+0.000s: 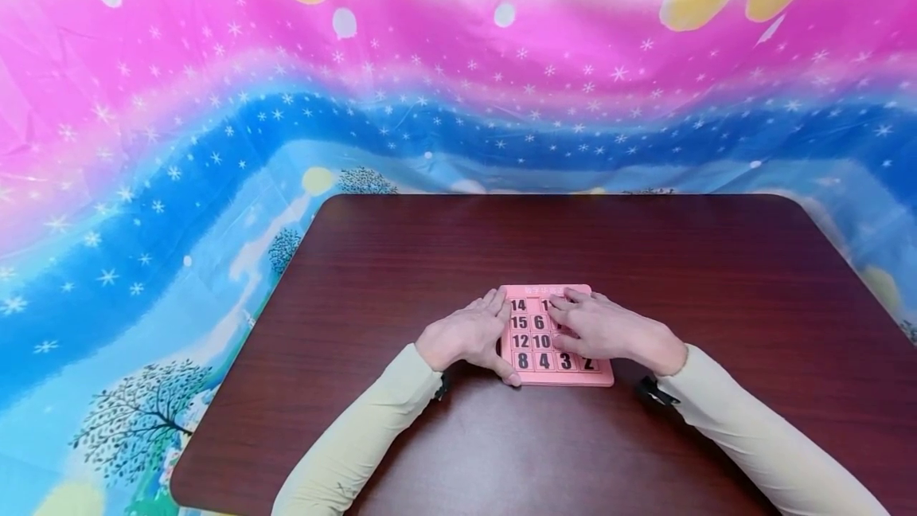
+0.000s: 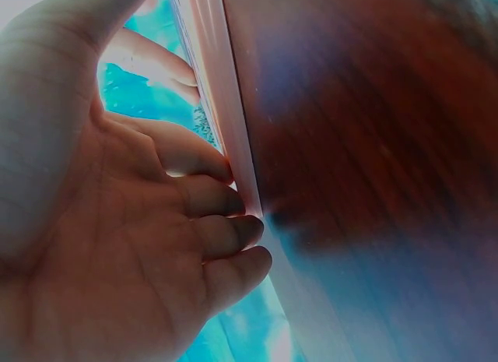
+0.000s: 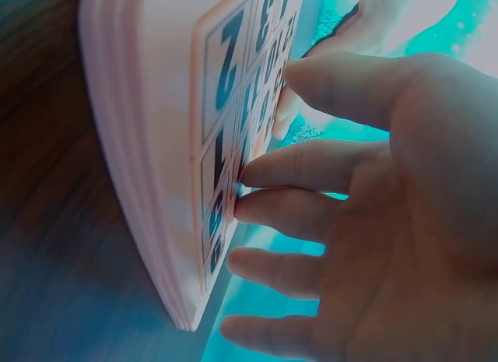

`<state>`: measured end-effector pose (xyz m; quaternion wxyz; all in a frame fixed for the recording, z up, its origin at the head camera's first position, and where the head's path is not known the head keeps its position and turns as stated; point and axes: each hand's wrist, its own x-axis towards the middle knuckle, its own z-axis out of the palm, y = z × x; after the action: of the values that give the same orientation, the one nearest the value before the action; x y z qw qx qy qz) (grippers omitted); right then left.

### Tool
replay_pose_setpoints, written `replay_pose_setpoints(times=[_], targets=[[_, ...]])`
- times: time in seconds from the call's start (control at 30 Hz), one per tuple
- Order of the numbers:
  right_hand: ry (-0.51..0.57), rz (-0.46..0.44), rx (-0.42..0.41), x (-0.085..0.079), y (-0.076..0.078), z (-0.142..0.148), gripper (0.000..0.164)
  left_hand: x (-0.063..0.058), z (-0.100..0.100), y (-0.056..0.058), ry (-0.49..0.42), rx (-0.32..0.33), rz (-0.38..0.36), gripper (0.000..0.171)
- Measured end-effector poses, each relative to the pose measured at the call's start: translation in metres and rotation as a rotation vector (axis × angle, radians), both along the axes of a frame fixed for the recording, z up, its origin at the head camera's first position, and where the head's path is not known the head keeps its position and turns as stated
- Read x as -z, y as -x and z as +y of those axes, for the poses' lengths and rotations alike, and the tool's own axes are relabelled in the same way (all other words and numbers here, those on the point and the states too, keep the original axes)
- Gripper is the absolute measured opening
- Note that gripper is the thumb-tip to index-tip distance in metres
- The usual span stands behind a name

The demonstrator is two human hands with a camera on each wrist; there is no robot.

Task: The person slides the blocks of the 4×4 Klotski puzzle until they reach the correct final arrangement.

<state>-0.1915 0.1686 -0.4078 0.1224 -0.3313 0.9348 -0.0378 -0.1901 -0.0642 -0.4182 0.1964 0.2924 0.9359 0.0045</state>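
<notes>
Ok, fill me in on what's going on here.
A person is working a pink number puzzle that lies on a dark wooden table. The left grip rests against its left edge, the thumb at the near corner. The right grip reaches over the right side, fingers on the tiles and covering several. The numbers aren't in counting order: the nearest row reads 8, 4, 3, 2, and there seems to be a gap beside the 14.

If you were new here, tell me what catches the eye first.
The backdrop, vivid pink and blue, spreads behind the dark table. Next comes the pink puzzle on the table, its black numbers bold, with the left hand at its left edge and the right hand over its right side.
</notes>
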Motion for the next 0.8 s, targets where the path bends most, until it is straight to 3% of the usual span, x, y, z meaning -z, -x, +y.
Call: replay_pose_setpoints(times=[0.47, 0.8], targets=[[0.009, -0.013, -0.009, 0.001, 0.001, -0.019, 0.054, 0.000, 0.000, 0.000, 0.005, 0.001, -0.001, 0.131], [0.019, 0.006, -0.023, -0.004, 0.000, -0.012, 0.052, -0.001, 0.000, 0.000, 0.001, 0.005, 0.010, 0.132]])
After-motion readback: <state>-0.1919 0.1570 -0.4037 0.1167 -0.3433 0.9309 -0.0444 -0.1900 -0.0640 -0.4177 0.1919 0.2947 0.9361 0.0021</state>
